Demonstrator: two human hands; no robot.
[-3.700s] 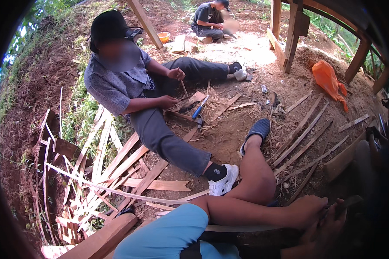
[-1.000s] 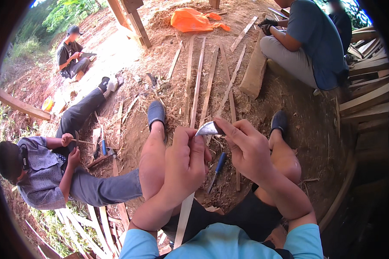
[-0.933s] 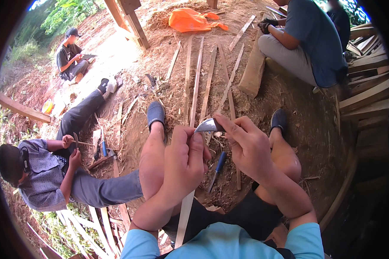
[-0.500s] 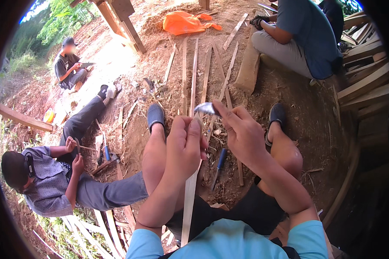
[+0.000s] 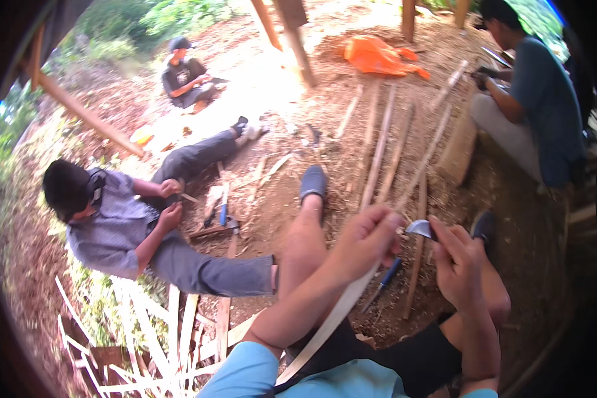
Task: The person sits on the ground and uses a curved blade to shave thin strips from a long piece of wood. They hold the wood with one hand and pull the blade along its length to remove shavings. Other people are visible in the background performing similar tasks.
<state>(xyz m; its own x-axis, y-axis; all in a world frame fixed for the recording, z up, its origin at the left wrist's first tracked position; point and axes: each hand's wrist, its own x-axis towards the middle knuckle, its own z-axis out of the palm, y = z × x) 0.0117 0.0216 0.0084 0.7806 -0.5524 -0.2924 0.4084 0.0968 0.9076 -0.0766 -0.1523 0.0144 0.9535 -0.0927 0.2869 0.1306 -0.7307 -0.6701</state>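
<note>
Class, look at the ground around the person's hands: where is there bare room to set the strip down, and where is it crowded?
Free: the dirt between the outstretched leg and the hammer, and the dark ground right of the right hand. Crowded: ahead of the left hand, where long sticks lie side by side, and lower left, a heap of pale slats. The strip runs down past the knee.
</note>
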